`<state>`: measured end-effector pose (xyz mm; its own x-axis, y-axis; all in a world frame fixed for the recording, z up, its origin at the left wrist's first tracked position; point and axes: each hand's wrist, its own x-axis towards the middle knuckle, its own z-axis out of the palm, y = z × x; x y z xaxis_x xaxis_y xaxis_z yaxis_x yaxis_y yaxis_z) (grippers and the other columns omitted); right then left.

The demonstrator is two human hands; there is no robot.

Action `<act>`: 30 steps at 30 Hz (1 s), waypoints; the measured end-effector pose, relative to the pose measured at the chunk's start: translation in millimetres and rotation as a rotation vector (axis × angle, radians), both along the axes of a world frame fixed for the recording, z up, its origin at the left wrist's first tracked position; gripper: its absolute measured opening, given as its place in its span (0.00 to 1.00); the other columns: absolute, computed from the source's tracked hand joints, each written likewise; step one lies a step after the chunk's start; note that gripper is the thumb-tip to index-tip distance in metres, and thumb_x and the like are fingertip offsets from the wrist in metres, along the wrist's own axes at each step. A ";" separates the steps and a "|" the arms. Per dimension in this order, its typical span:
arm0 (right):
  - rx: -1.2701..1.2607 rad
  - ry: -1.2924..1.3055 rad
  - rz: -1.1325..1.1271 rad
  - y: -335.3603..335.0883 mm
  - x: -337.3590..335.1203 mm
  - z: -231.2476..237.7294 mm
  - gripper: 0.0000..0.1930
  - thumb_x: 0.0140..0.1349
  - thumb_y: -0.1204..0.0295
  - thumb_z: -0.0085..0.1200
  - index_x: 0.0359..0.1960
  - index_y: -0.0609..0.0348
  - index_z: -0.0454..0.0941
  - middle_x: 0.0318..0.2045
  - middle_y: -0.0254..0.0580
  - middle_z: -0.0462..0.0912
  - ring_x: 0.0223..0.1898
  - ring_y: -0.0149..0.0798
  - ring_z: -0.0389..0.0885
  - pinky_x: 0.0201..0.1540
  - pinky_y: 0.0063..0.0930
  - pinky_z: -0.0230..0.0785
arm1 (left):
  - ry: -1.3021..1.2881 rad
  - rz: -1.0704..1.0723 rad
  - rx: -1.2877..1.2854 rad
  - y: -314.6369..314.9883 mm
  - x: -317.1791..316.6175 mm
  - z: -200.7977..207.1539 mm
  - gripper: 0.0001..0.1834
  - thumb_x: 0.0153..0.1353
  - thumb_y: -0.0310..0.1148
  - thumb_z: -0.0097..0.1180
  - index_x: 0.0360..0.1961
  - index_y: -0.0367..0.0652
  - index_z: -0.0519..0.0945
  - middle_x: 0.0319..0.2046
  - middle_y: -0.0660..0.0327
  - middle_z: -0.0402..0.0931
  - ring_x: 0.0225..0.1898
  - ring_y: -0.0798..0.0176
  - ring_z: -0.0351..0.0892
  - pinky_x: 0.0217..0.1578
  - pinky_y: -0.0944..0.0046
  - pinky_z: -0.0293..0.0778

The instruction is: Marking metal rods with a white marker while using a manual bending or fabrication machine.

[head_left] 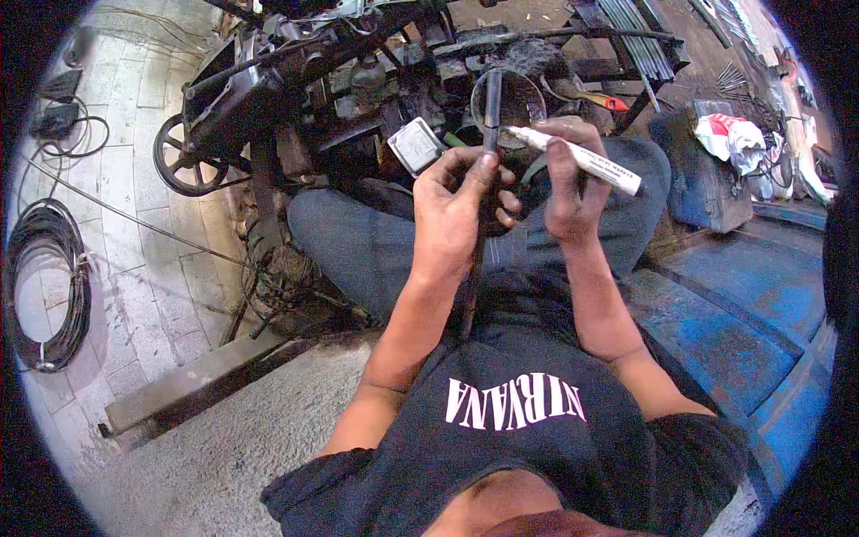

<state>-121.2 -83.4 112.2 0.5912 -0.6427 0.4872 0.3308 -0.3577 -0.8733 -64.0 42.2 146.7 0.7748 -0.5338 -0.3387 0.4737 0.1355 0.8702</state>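
Between thumb and fingers, my left hand (455, 192) grips a dark metal rod (493, 98), which stands lengthwise in front of me; its lower part runs back toward my shirt. A white marker (582, 161) is held in my right hand (573, 174), pen-like, its tip pointing left at the rod just above my left thumb. Whether the tip touches the rod I cannot tell. Just left of the rod is a white square box-like piece (415, 146). Behind the rod's upper end shows a round, shallow dish-like thing (534, 100).
A dark machine frame with a spoked wheel (190, 154) stands ahead and left. Coiled black cable (52, 286) lies on the tiled floor. Metal tubes (637, 45) are bundled far right, near an orange-handled tool (604, 101). A white and red bag (729, 136) rests on a dark case (707, 192).
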 end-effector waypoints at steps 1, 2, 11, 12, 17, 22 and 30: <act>0.020 0.018 -0.039 -1.9 -0.4 -1.8 0.08 0.66 0.70 0.49 0.39 0.63 0.76 0.34 0.42 0.80 0.37 0.34 0.78 0.43 0.28 0.69 | 0.018 0.013 -0.030 0.3 0.2 -0.3 0.10 0.66 0.29 0.53 0.40 0.31 0.75 0.28 0.56 0.77 0.21 0.67 0.78 0.19 0.70 0.75; 0.010 0.005 -0.028 -4.5 -1.4 -3.8 0.08 0.66 0.70 0.49 0.39 0.63 0.76 0.34 0.42 0.80 0.37 0.34 0.78 0.43 0.28 0.69 | 0.045 0.025 -0.041 0.1 0.7 -0.7 0.09 0.66 0.29 0.53 0.39 0.31 0.75 0.28 0.56 0.77 0.22 0.67 0.78 0.19 0.70 0.75; 0.265 0.174 -0.087 -14.1 -10.1 -16.0 0.07 0.66 0.75 0.49 0.44 0.61 0.75 0.41 0.38 0.77 0.42 0.31 0.76 0.50 0.26 0.65 | 0.014 -0.018 -0.072 -51.5 38.2 -6.6 0.09 0.63 0.30 0.56 0.39 0.35 0.73 0.30 0.58 0.76 0.25 0.67 0.78 0.21 0.69 0.73; 0.299 0.221 -0.065 -13.2 -12.7 -15.4 0.07 0.65 0.77 0.50 0.44 0.60 0.75 0.41 0.37 0.77 0.42 0.30 0.75 0.48 0.25 0.66 | 0.035 -0.007 -0.078 -62.2 45.4 -7.0 0.10 0.63 0.31 0.55 0.40 0.36 0.74 0.30 0.59 0.76 0.26 0.67 0.77 0.22 0.68 0.72; 0.184 0.265 -0.049 -23.4 -19.1 -17.0 0.11 0.61 0.76 0.54 0.46 0.59 0.73 0.34 0.36 0.76 0.36 0.28 0.72 0.40 0.24 0.66 | 0.053 -0.023 -0.032 -127.1 74.0 -18.7 0.10 0.63 0.32 0.55 0.39 0.35 0.74 0.29 0.59 0.75 0.26 0.67 0.75 0.22 0.67 0.73; 0.160 0.326 -0.140 -67.0 -37.8 -18.9 0.10 0.61 0.75 0.55 0.44 0.58 0.75 0.35 0.40 0.80 0.37 0.30 0.76 0.42 0.26 0.69 | 0.176 -0.082 -0.052 -176.1 63.6 -43.3 0.12 0.63 0.30 0.56 0.41 0.32 0.71 0.30 0.57 0.74 0.26 0.62 0.78 0.22 0.65 0.78; 0.337 0.232 -0.203 -118.2 -111.7 -12.9 0.10 0.67 0.70 0.48 0.46 0.62 0.74 0.39 0.41 0.80 0.41 0.32 0.80 0.46 0.26 0.71 | 0.311 -0.174 -0.137 -228.0 15.2 -40.6 0.13 0.67 0.33 0.50 0.39 0.29 0.68 0.28 0.51 0.75 0.23 0.53 0.79 0.26 0.55 0.81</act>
<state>-233.0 -201.6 99.3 0.5056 -0.8569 0.1004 0.0650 -0.0782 -0.9948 -48.9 -185.8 106.1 0.5404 -0.7050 -0.4593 0.7382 0.1353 0.6609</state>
